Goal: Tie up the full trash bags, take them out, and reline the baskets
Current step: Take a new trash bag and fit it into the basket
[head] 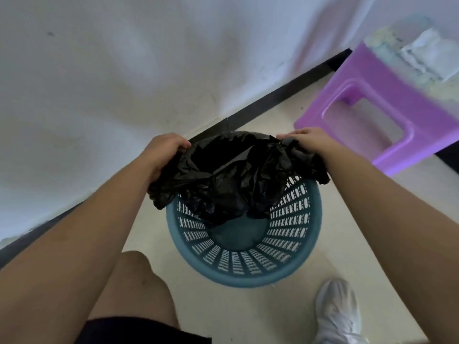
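Note:
A round blue slotted basket [285, 256] stands on the pale floor near the wall. A crumpled black trash bag [228, 180] is spread open over its far half, hanging partly inside; the basket's bare bottom shows below it. My left hand [164, 152] grips the bag's left edge and my right hand [310, 142] grips its right edge, both above the far rim. The bag's mouth is held apart between them.
A purple plastic stool [387, 100] stands to the right, with a pale cloth [427, 53] on top. A white wall [124, 70] with a dark skirting [285, 95] runs close behind the basket. My knee [134, 289] and white shoe [337, 311] are on the near floor.

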The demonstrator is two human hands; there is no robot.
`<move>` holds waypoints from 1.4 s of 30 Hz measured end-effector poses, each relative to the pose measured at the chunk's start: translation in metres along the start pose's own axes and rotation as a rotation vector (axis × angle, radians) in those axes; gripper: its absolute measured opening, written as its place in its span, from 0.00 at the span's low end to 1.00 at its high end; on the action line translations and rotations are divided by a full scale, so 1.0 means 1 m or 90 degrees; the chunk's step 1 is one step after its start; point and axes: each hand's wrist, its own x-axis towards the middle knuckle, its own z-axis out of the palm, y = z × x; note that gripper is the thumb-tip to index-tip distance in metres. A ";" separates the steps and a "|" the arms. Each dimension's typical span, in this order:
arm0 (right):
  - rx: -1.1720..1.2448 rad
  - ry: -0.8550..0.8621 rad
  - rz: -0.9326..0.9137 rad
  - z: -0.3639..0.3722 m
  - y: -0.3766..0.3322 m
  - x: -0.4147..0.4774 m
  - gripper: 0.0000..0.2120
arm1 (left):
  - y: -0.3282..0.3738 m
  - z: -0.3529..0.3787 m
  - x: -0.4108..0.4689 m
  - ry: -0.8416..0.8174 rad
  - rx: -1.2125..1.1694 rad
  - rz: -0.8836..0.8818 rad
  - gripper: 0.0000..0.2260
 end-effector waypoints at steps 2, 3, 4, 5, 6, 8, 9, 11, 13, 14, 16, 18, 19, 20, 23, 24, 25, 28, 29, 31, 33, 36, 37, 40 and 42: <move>-0.046 0.003 -0.007 -0.006 0.002 -0.023 0.24 | 0.006 -0.004 -0.008 -0.116 0.060 -0.031 0.14; -0.064 -0.002 -0.007 -0.007 0.002 -0.032 0.26 | 0.004 -0.005 -0.006 -0.157 0.185 0.011 0.18; -0.064 -0.006 0.000 -0.007 0.003 -0.039 0.28 | 0.000 -0.001 -0.003 -0.149 0.312 0.089 0.17; -0.052 -0.006 0.011 -0.006 0.003 -0.044 0.28 | -0.006 0.007 0.002 -0.090 0.422 0.182 0.13; -0.047 0.002 0.024 -0.004 0.004 -0.048 0.27 | -0.010 0.014 0.002 -0.015 0.482 0.248 0.09; -0.090 0.029 0.050 0.002 0.012 -0.054 0.27 | -0.014 0.023 0.003 0.103 0.475 0.270 0.06; -0.126 0.059 0.059 0.006 0.018 -0.055 0.28 | -0.015 0.024 0.008 0.135 0.446 0.246 0.07; -0.144 0.165 0.044 0.016 0.028 -0.050 0.28 | -0.016 0.024 0.017 0.161 0.390 0.191 0.08; -0.119 0.276 0.014 0.021 0.033 -0.040 0.24 | -0.013 0.024 0.024 0.188 0.373 0.169 0.09; -0.119 0.312 0.005 0.022 0.034 -0.036 0.22 | -0.010 0.027 0.027 0.197 0.375 0.173 0.09; -0.112 0.349 0.000 0.018 0.040 -0.031 0.21 | -0.003 0.036 0.026 0.196 0.377 0.193 0.09; -0.110 0.359 0.013 0.013 0.055 -0.030 0.20 | 0.002 0.049 0.027 0.196 0.375 0.221 0.09; -0.113 0.364 0.027 0.012 0.063 -0.030 0.19 | 0.006 0.056 0.026 0.206 0.377 0.243 0.09; -0.109 0.375 0.040 0.013 0.070 -0.031 0.18 | 0.009 0.063 0.024 0.217 0.384 0.270 0.10; -0.091 0.396 0.048 0.016 0.078 -0.029 0.16 | 0.021 0.072 0.021 0.234 0.448 0.344 0.21; -0.087 0.398 0.053 0.018 0.077 -0.029 0.16 | 0.025 0.071 0.019 0.243 0.517 0.376 0.27; -0.085 0.403 0.062 0.019 0.075 -0.028 0.16 | 0.028 0.070 0.017 0.262 0.592 0.442 0.29; -0.071 0.427 0.089 0.027 0.068 -0.026 0.15 | 0.030 0.075 -0.004 0.298 0.705 0.670 0.20; -0.055 0.439 0.100 0.031 0.065 -0.026 0.15 | 0.028 0.079 -0.014 0.273 0.705 0.685 0.20; -0.005 0.462 0.110 0.036 0.058 -0.027 0.17 | 0.017 0.087 -0.033 0.195 0.694 0.602 0.25; 0.062 0.476 0.111 0.038 0.054 -0.026 0.22 | -0.002 0.091 -0.046 0.185 0.648 0.533 0.24; 0.148 0.501 0.121 0.039 0.054 -0.024 0.22 | -0.036 0.097 -0.060 0.250 0.493 0.533 0.11; 0.176 0.511 0.127 0.039 0.054 -0.023 0.21 | -0.043 0.099 -0.060 0.291 0.441 0.550 0.08; 0.290 0.533 0.162 0.042 0.057 -0.024 0.18 | -0.042 0.104 -0.049 0.371 0.379 0.630 0.06; 0.396 0.507 0.174 0.044 0.061 -0.028 0.15 | -0.037 0.101 -0.039 0.385 0.393 0.651 0.06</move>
